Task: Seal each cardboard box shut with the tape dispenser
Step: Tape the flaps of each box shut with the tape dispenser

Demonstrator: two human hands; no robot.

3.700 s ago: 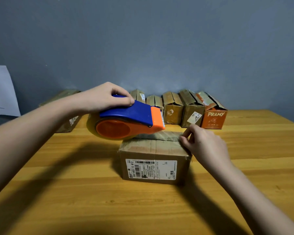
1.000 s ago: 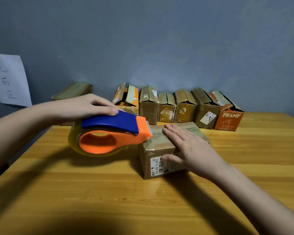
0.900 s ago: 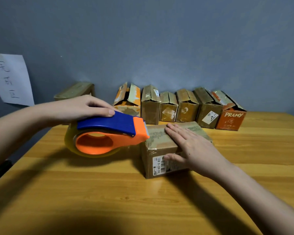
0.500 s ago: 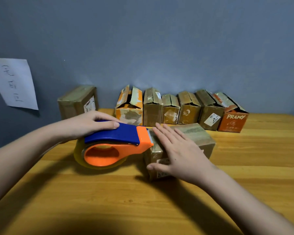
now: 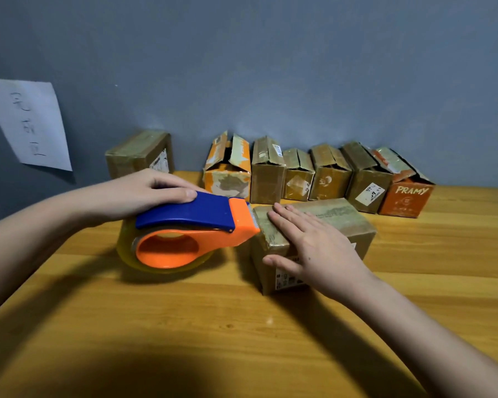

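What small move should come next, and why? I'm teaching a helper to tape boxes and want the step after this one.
Probably tilt the dispenser to cut the tape. The left hand grips it with its toothed nose at the left end of the box, whose top already shines with tape, and the right hand lies flat on that top, steadying it.

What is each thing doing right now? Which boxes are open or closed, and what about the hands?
Blue and orange tape dispenser: gripped, nose at the near box's edge.
Near brown cardboard box: flaps closed, pressed flat.
Left hand: grips the dispenser.
Right hand: flat on the near box.
Orange box lettered PRAMY: flaps open.
Brown box at far left: closed.
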